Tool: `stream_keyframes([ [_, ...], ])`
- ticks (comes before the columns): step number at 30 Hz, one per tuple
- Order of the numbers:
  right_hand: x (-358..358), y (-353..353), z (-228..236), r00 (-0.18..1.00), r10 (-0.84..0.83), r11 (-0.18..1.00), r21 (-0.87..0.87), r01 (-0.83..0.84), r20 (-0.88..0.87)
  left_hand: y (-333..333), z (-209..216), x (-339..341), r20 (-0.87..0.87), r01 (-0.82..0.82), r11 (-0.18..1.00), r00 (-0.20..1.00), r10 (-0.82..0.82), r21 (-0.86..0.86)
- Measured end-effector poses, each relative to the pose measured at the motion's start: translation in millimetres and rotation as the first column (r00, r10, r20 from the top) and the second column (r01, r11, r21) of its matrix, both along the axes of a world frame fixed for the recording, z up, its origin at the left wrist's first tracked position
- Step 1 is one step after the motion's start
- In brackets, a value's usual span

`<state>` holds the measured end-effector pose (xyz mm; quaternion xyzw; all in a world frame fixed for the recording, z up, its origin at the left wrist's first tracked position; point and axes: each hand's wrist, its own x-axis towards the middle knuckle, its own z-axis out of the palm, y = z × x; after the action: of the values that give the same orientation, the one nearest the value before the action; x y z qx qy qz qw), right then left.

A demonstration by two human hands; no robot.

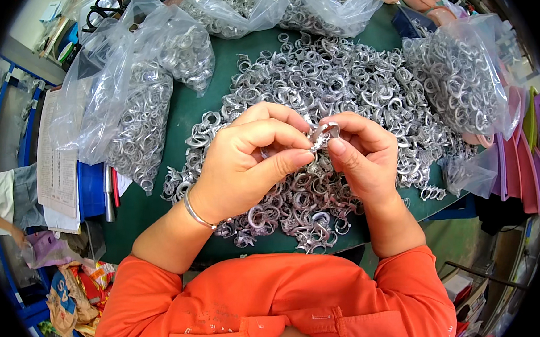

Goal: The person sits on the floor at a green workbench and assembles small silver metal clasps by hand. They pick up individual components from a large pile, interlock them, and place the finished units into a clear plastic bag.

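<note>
Two hands meet above ring pile (340,96) on green counter (180,121). Left hand (245,164): grip closed, thumb and fingers pinching near-left end of small silver ring (325,132); bracelet (195,211) on wrist. Ring sits between both hands, just right of left thumb tip, tilted up toward far right. Right hand (365,153): grip closed on same ring from right, fingertips touching it. Both hands equally near. Clear bags of rings: far left (135,84), far right (462,76).
</note>
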<state>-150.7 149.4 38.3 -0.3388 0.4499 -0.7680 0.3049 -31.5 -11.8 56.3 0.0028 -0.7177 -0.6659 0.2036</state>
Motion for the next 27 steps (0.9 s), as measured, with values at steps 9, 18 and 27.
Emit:
stream_keyframes([
  [9,-2.2,-4.3,-1.7,0.652,-0.318,0.933,-0.105,0.344,-0.688,2.4,6.0,1.2,0.022,-0.039,0.960,0.999,0.048,-0.279],
  [18,0.4,-6.6,-2.7,0.681,-0.315,0.881,0.063,0.469,-0.661,7.5,3.5,-1.9,-0.158,-0.203,0.826,0.977,0.140,-0.526],
  [27,-2.2,-7.4,0.9,0.569,-0.277,0.883,0.029,0.469,-0.774,4.1,1.2,-0.6,-0.051,-0.088,0.883,0.996,0.073,-0.460],
])
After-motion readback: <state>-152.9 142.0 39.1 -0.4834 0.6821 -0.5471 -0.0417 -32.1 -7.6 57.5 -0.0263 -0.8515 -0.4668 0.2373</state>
